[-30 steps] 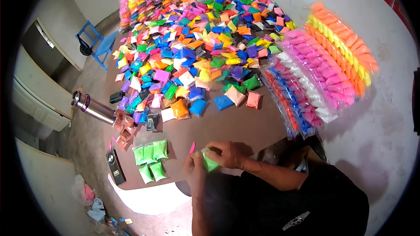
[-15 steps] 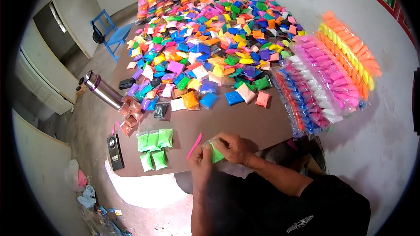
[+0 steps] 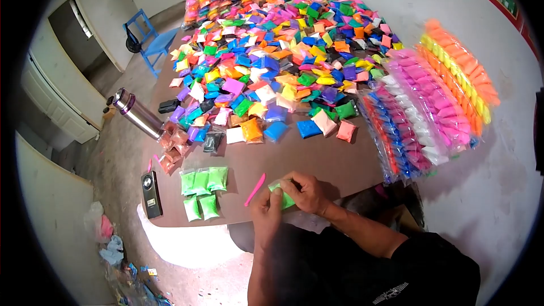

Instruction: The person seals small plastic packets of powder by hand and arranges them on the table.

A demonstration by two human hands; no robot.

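Note:
At the table's near edge, a small clear bag of light green filling [image 3: 287, 199] is held between both hands. My left hand [image 3: 266, 208] pinches its left side, thumb on the bag. My right hand [image 3: 306, 192] grips the upper right edge with bent fingers. The bag's lower part is partly hidden by the hands. Just left of them a pink curved plastic tool [image 3: 255, 189] lies on the table. Further left, several similar green bags [image 3: 202, 181] lie flat in two rows.
A big heap of colorful small packets [image 3: 266, 73] covers the far part of the brown table [image 3: 249, 161]. Long packs of bagged pieces [image 3: 419, 102] lie at the right. A steel thermos [image 3: 137, 114] and a black device with a round dial [image 3: 151, 195] stand at the left.
The camera view has shifted slightly, moving the scene right. Both hands stay on the green bag; their fingers have moved a little and more of the bag's top shows.

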